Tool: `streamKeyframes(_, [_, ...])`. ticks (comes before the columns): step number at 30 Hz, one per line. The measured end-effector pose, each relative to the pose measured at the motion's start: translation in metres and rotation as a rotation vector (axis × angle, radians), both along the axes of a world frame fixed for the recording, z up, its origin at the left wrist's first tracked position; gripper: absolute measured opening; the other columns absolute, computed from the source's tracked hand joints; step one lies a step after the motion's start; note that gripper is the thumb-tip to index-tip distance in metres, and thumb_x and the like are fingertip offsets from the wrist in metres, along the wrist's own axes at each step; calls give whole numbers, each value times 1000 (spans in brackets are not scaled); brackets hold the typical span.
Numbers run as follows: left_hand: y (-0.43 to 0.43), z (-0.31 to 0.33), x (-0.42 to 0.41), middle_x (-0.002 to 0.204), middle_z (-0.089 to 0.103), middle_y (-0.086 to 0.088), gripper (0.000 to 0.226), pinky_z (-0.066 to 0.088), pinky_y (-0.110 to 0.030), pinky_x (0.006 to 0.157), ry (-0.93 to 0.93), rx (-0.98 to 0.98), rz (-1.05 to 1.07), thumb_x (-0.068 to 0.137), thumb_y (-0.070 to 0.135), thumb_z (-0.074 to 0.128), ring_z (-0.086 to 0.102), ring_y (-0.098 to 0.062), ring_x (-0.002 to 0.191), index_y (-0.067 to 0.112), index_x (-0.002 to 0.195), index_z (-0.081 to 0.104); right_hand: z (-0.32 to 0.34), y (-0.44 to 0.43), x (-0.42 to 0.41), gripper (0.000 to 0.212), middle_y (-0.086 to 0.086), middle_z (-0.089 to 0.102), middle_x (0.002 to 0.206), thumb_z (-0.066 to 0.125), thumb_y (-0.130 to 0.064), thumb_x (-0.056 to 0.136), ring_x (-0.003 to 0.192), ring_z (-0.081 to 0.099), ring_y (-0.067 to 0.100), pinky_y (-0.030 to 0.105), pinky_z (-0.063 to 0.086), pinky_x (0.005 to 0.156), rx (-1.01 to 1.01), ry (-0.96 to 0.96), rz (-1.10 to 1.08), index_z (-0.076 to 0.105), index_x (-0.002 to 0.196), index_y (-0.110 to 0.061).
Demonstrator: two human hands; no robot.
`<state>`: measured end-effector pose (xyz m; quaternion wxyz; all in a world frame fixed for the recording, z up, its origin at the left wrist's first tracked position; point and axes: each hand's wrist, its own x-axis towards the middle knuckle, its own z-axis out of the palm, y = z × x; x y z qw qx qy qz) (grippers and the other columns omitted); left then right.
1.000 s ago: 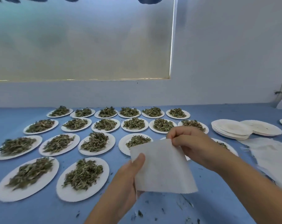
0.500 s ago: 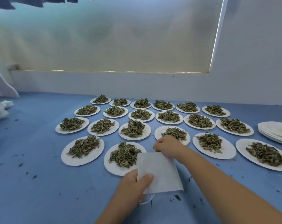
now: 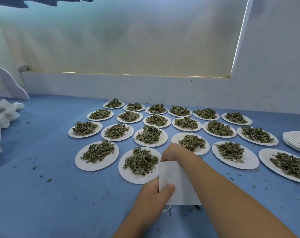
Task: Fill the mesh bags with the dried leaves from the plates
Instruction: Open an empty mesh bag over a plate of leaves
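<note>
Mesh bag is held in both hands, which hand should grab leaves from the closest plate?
Probably the right hand: it pinches the top of the mesh bag, beside the leaf heap; the left hand grips the bag's lower side, steadying it.

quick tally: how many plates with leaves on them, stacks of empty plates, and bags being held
white paper plates heaped with dried green leaves: 20
stack of empty white paper plates: 1
white mesh bag being held: 1
total: 22

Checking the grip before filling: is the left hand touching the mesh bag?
Touching. In the head view the left hand pinches the mesh bag, thumb on its front face.
</note>
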<state>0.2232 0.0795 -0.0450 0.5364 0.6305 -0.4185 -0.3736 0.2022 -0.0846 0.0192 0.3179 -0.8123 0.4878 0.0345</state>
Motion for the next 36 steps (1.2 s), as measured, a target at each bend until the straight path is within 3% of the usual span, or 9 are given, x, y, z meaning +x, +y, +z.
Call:
streamKeyframes(5, [2,0,-2,95,74,8,23,54,-41,88,-31,-5,5,80,40,55,68,-14,93,34,94,71,-5,-4,-5,17,10,58,83,57,-19,90,81,55,22,27,42,66,90,-150,-51,64,82,-6])
streamKeyframes(8, [1,-3,-3,92,73,16,16,54,-26,79,-98,-17,53,84,35,57,67,-4,87,38,93,71,-17,-10,-11,14,7,55,56,62,-4,86,47,48,15,24,39,49,271,-382,-222,62,73,0])
streamKeyframes(11, [-1,-5,-4,87,73,18,16,49,-13,65,-144,-9,93,90,23,58,66,0,81,33,90,70,-16,-18,-24,12,10,53,56,59,4,86,37,45,10,16,37,37,387,-520,-334,58,74,3])
streamKeyframes(18, [-8,-8,-2,77,72,14,14,55,-29,63,-65,40,273,89,22,58,67,-6,70,25,83,71,13,-49,-71,4,9,54,61,59,5,83,37,45,9,16,38,36,464,-697,-403,62,86,5])
streamKeyframes(22, [-12,-8,10,63,65,10,14,40,-24,43,49,32,365,87,20,59,53,-9,46,21,76,68,16,-64,-108,13,10,55,63,62,3,82,41,46,10,18,39,37,457,-708,-392,63,94,8])
streamKeyframes(25, [-14,-3,25,80,74,-5,8,52,-39,59,128,28,431,86,21,63,70,-31,70,18,85,70,12,-69,-135,13,6,56,58,63,0,82,44,47,10,18,41,40,474,-674,-333,62,95,5])
streamKeyframes(27, [-17,3,36,77,72,-8,10,47,-38,57,130,11,455,85,24,64,65,-33,62,15,87,68,7,-71,-154,7,4,57,58,62,-3,84,47,48,10,18,42,40,490,-626,-256,60,89,2])
streamKeyframes(31, [-25,26,53,46,48,9,9,27,-21,41,69,6,481,86,26,60,35,-11,39,17,83,61,-10,-70,-185,2,6,56,57,62,-2,85,46,49,11,20,43,42,485,-529,-168,61,86,0])
streamKeyframes(36, [-40,61,50,54,51,2,22,34,-27,50,-303,-15,430,87,34,55,43,-19,46,19,72,61,-29,-60,-202,3,6,56,53,63,-2,84,44,49,12,22,41,42,467,-389,-95,66,83,-2])
